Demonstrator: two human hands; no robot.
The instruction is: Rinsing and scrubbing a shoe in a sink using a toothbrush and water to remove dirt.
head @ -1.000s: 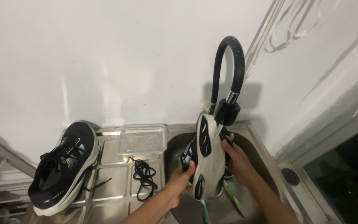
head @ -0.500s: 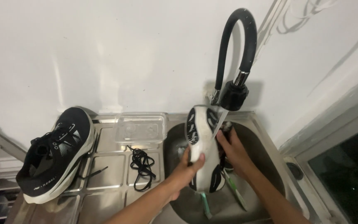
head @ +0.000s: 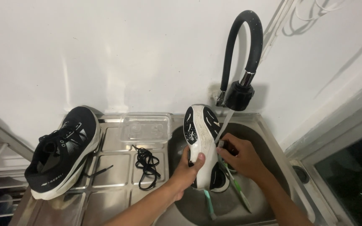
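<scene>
Two hands are seen over a round stainless-steel sink set into a ribbed stainless-steel tabletop, which is backed by a plain white wall. At the right, a pale window frame with dark glass is met by the sink's edge. A black flexible gooseneck tap is arched over the basin, and a thin stream of water is let fall from its head.

Inside the basin, a black-and-white sports shoe is held sole-up, heel downward. The left hand is closed around its middle, the thumb laid on the white sole. The right hand is closed on a small brush head pressed against the shoe's side, under the stream. Two green-handled toothbrushes are left lying in the basin below.

On the tabletop, a clear plastic rectangular tub is stood just beside the sink. Near it, a tangled black shoelace is laid. Further left, a matching black-and-white shoe is rested upright.
</scene>
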